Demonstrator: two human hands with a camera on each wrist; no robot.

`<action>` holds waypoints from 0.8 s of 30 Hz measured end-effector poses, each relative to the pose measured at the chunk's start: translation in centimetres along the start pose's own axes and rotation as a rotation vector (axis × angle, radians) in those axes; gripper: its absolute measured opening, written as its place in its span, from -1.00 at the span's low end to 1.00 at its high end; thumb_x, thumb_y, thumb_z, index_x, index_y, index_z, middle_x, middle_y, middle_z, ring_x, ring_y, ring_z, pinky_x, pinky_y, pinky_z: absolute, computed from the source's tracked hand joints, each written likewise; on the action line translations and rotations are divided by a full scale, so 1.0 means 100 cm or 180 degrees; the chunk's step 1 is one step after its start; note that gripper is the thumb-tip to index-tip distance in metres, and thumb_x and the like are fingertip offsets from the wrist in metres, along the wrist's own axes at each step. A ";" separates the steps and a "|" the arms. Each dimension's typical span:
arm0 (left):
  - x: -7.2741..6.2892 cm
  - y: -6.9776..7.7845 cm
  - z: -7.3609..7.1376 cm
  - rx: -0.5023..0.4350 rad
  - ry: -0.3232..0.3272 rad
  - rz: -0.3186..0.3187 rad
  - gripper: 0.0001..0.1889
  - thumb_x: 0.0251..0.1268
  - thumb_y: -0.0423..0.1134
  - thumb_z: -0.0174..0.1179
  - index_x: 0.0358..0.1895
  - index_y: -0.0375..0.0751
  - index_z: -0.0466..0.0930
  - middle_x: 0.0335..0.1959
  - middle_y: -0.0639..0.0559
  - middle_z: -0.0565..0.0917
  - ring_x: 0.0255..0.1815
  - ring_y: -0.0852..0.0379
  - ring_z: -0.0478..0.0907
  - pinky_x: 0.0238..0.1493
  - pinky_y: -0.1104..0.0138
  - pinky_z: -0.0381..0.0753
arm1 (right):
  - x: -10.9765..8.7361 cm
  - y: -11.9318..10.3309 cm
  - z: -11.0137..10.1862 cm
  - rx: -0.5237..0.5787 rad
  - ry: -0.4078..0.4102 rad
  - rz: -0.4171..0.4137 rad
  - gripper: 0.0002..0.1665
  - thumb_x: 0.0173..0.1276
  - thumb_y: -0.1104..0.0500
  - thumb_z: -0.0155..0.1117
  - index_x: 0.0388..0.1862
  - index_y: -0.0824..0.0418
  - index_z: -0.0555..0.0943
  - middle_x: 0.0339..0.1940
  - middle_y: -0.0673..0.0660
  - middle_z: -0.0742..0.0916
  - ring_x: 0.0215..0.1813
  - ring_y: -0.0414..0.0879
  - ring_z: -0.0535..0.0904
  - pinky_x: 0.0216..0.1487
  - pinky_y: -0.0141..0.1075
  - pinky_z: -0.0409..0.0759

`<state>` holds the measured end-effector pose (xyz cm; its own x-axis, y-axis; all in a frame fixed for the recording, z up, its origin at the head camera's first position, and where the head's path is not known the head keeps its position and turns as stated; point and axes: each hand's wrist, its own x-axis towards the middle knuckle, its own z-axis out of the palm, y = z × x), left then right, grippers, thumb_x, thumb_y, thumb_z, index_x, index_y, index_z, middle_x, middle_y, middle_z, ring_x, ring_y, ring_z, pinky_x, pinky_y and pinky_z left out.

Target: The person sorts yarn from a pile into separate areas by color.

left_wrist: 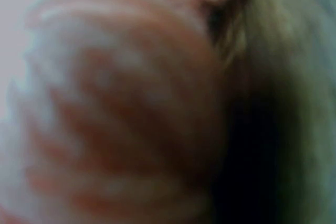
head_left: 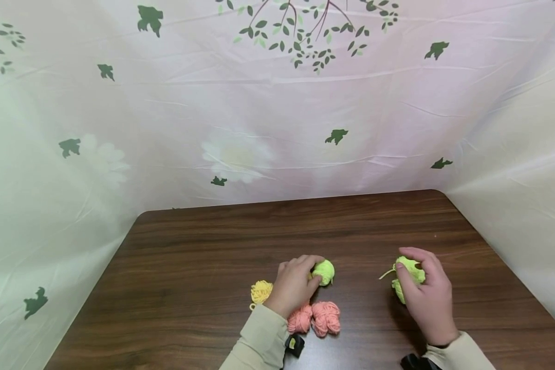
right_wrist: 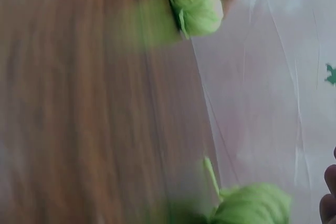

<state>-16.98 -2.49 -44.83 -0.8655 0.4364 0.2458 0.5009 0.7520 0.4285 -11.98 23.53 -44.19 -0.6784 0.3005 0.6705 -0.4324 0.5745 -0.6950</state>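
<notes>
While pinching lime-green yarn ball [head_left: 325,272] with left hand [head_left: 293,285], holds right hand's [head_left: 429,302] fingers apart; apparently positioning; likely needs steady grip.

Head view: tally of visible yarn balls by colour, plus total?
Lime-green fuzzy yarn balls: 2
Coral-pink yarn balls: 2
Yellow yarn balls: 2, one apparently mostly hidden by the left hand
Total: 6 discernible

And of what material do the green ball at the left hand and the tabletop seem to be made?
The green ball looks like soft, matt yarn, fibre uncertain: wound strands show. The tabletop looks like wood or laminate, slightly glossy: dark grain runs across it.
</notes>
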 end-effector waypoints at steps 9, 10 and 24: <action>-0.001 0.001 -0.001 0.0004 -0.0007 0.0012 -0.61 0.39 -0.13 0.28 0.26 0.08 0.56 0.13 0.17 0.65 0.06 0.13 0.60 0.09 0.08 0.44 | -0.009 -0.014 0.014 0.0106 -0.0410 0.0044 -0.62 0.14 0.56 0.37 -0.04 0.33 0.67 -0.14 -0.03 0.68 -0.16 -0.28 0.55 -0.12 -0.56 0.45; -0.001 0.002 -0.001 0.0008 -0.0008 0.0012 -0.61 0.39 -0.13 0.29 0.26 0.08 0.56 0.13 0.17 0.65 0.06 0.13 0.60 0.09 0.08 0.44 | -0.009 -0.014 0.016 0.0101 -0.0494 0.0081 -0.62 0.16 0.54 0.37 -0.04 0.32 0.67 -0.15 -0.02 0.68 -0.17 -0.29 0.55 -0.15 -0.55 0.46; -0.008 0.011 -0.019 0.0104 0.0076 0.0159 -0.62 0.38 -0.08 0.29 0.23 0.08 0.58 0.12 0.22 0.65 0.10 0.16 0.57 0.23 -0.01 0.39 | -0.014 -0.014 0.030 0.0158 -0.1008 0.0208 -0.62 0.22 0.43 0.43 0.01 0.20 0.67 -0.11 -0.01 0.70 -0.16 -0.21 0.60 -0.16 -0.45 0.53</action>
<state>-15.72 -3.01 -42.93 -0.8391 0.4621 0.2871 0.5428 0.7455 0.3866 -12.18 20.02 -44.90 -0.8534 0.0791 0.5153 -0.4050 0.5216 -0.7509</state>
